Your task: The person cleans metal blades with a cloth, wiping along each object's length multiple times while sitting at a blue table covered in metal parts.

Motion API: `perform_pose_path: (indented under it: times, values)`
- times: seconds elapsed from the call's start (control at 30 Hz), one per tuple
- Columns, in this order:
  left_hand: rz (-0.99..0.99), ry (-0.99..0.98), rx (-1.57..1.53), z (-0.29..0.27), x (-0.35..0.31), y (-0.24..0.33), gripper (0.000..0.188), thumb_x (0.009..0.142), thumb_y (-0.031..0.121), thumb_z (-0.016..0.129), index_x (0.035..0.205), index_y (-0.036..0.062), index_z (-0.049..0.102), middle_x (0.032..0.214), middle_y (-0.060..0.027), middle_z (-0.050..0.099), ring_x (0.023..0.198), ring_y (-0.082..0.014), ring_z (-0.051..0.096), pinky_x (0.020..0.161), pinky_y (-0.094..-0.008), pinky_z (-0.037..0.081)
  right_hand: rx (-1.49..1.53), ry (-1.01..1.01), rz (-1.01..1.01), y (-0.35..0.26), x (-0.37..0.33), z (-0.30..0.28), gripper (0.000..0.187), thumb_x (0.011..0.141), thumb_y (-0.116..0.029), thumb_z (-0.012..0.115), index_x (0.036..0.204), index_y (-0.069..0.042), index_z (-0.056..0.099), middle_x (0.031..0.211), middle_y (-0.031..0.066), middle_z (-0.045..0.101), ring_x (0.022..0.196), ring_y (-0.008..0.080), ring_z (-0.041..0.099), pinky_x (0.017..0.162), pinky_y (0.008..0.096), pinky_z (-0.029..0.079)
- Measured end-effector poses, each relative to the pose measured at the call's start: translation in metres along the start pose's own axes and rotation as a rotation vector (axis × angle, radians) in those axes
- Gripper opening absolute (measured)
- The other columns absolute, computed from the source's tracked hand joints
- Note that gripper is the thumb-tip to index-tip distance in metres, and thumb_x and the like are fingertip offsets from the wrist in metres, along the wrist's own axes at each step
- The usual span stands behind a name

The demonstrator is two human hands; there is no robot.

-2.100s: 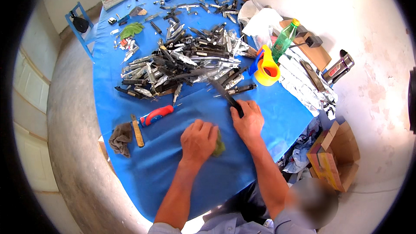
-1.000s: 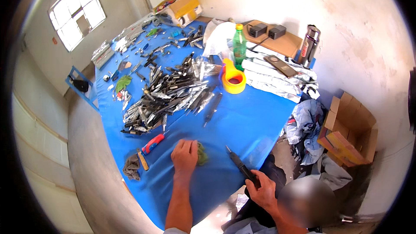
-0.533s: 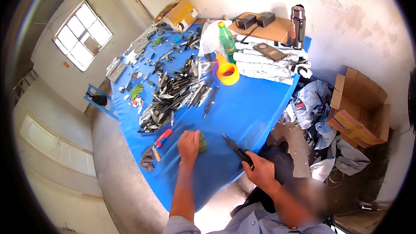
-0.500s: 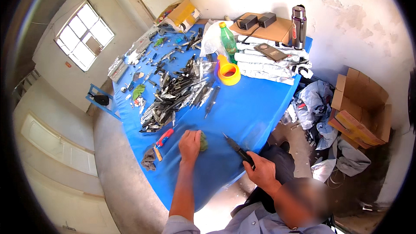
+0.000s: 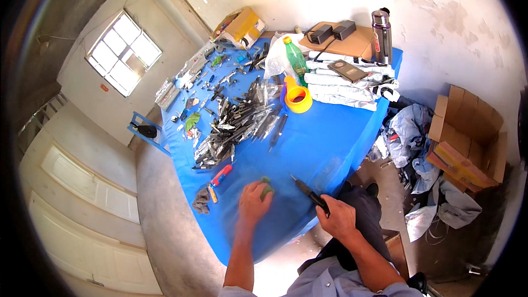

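On the blue-covered table (image 5: 338, 137), my left hand (image 5: 254, 202) is closed on a green cloth (image 5: 267, 188), which shows past the fingers. At the table's near right edge, my right hand (image 5: 338, 217) grips a black pen-shaped tool (image 5: 311, 193). Its thin pointed tip is directed away from me and to the left, apart from the cloth. Left of my left hand lie a red and blue handled tool (image 5: 221, 175), a small orange stick (image 5: 213, 194) and a crumpled grey rag (image 5: 201, 201). Beyond them is a heap of black and silver pen-like pieces (image 5: 236, 124), with one dark piece (image 5: 279, 132) at its right.
Behind the heap stand a yellow tape roll (image 5: 298, 99), a green bottle (image 5: 295, 58), folded white cloths (image 5: 341, 91) and a steel flask (image 5: 381, 38). An open cardboard box (image 5: 467, 132) and piled clothes (image 5: 410, 132) sit right of the table.
The view has shifted, so the scene appears farther right. My left hand has drawn slightly toward me with the green cloth. My right hand still holds the black tool.
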State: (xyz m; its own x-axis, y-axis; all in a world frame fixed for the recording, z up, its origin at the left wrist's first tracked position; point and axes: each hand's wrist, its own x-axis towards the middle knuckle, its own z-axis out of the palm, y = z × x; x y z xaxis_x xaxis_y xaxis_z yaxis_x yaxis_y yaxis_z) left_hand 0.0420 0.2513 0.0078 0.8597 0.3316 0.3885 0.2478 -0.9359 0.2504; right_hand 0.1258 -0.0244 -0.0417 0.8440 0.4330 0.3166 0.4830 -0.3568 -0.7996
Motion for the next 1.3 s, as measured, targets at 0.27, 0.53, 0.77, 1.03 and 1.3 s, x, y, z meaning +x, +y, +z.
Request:
perform_pose_path:
  times: [0.27,0.53,0.77,1.03,1.3]
  values:
    - [-0.213,-0.005,-0.296,-0.018,-0.011,0.064,0.021,0.091,0.01,0.073,0.111,0.0025,0.073,0.107,-0.0174,0.075,0.097,-0.0375,0.071,0.088,-0.0443,0.056,0.111,-0.287,0.266,-0.007,0.008,0.003,0.034,0.094,-0.026,0.066,0.121,-0.004,0.062,0.093,0.0216,0.074,0.089,0.0447,0.071,0.081,0.0557,0.054]
    - [-0.157,0.084,-0.349,0.014,-0.025,0.111,0.021,0.093,0.005,0.074,0.113,-0.0014,0.074,0.109,-0.0177,0.075,0.097,-0.0278,0.073,0.086,-0.0372,0.057,0.286,-0.384,0.25,-0.004,0.004,0.001,0.031,0.098,-0.03,0.063,0.114,-0.003,0.06,0.088,0.0241,0.072,0.085,0.048,0.07,0.08,0.0578,0.053]
    - [0.013,0.063,-0.31,0.034,-0.024,0.12,0.015,0.092,0.002,0.075,0.106,-0.0014,0.074,0.103,-0.0169,0.073,0.091,-0.0319,0.07,0.081,-0.0408,0.056,0.234,-0.327,0.175,0.002,0.002,0.014,0.027,0.102,-0.029,0.06,0.105,-0.003,0.061,0.078,0.0219,0.069,0.075,0.0457,0.068,0.07,0.0556,0.052]
    - [-0.106,0.092,-0.33,0.039,-0.011,0.127,0.006,0.091,0.002,0.074,0.094,-0.0003,0.069,0.091,-0.0148,0.069,0.083,-0.0322,0.065,0.074,-0.0425,0.052,0.216,-0.382,0.137,0.001,0.005,0.003,0.026,0.104,-0.028,0.058,0.1,-0.003,0.056,0.08,0.0225,0.069,0.079,0.0463,0.068,0.071,0.0591,0.05]
    - [-0.135,0.146,-0.281,0.049,0.006,0.122,0.007,0.094,0.004,0.07,0.093,-0.0021,0.067,0.089,-0.0166,0.067,0.081,-0.0323,0.064,0.073,-0.0427,0.049,0.18,-0.353,0.1,0.002,0.003,0.005,0.025,0.103,-0.026,0.059,0.104,-0.002,0.056,0.078,0.022,0.07,0.075,0.0455,0.068,0.069,0.0579,0.051]
